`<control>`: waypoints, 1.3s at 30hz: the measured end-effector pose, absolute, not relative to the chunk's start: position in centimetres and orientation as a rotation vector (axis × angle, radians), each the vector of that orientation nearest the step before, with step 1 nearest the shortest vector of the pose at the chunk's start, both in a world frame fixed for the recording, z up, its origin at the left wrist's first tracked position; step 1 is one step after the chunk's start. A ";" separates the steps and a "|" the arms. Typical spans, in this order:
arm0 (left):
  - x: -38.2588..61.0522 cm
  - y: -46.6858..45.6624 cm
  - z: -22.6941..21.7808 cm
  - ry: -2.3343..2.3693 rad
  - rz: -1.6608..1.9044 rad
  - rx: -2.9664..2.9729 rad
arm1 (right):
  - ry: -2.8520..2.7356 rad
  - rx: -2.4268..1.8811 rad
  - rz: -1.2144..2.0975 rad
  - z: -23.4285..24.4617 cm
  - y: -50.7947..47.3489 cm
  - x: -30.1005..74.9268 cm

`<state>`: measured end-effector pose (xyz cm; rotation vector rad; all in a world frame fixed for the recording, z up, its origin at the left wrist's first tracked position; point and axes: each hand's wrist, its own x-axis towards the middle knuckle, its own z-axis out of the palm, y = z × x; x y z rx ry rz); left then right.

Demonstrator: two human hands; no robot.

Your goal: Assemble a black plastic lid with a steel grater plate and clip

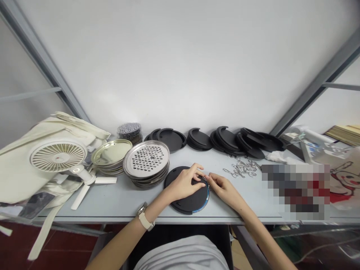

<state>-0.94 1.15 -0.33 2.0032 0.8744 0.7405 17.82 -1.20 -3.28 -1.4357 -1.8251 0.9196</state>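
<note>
A round black plate (pixel 182 204) with a blue strip along its right edge lies flat on the table near the front. My left hand (pixel 185 183) rests over this plate, thumb and fingers apart, fingertips reaching its upper right edge. There my right hand (pixel 222 187) pinches a small metal wire loop (pixel 204 179) between thumb and index finger; the fingers partly hide it. Both hands' fingertips nearly meet at that spot. To the right lies a loose pile of similar metal wire loops (pixel 243 168).
Left of the plate stand a stack of silver perforated grater discs (pixel 146 159) and a stack of gold-toned lids (pixel 112 153). Black round parts (pixel 199 138) line the wall. A white fan (pixel 58 155) and cream bag (pixel 17 157) sit far left; a printed bag (pixel 344 180) is right.
</note>
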 end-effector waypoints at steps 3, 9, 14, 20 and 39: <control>-1.0 1.1 -0.2 0.892 0.740 2.011 | -1.809 -1.452 0.852 -3.3 -1.2 17.1; -1.0 1.0 -0.1 0.868 0.726 2.017 | -1.923 -1.331 0.825 -3.3 -1.2 17.2; -0.9 1.0 -0.1 0.857 0.709 2.005 | -1.921 -1.332 0.834 -3.5 -1.2 17.5; -0.9 1.2 -0.2 0.829 0.714 1.994 | -1.933 -1.341 0.785 -3.4 -1.2 17.3; -0.9 1.1 0.0 0.839 0.702 2.001 | -1.840 -1.352 0.880 -3.6 -1.4 17.5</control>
